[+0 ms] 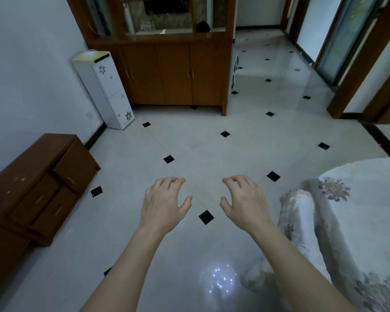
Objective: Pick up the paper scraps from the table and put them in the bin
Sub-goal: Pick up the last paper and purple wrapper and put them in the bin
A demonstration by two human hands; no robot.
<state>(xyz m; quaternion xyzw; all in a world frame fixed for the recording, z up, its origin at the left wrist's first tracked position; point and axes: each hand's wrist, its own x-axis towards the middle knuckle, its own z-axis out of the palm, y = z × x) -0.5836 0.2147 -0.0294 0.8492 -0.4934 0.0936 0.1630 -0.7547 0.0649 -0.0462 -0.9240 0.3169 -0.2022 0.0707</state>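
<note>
My left hand (163, 204) and my right hand (244, 202) are stretched out side by side over the tiled floor, palms down, with the fingers loosely curled and nothing in them. A table under a flowered white cloth (367, 199) comes into view at the right edge, to the right of my right hand. No paper scraps and no bin show in this view.
A low brown drawer cabinet (41, 183) stands at the left wall. A white floral water dispenser (106, 88) and a tall wooden cabinet (171, 73) are at the back. The pale floor (212, 149) with black diamond tiles runs into a hallway at the back right.
</note>
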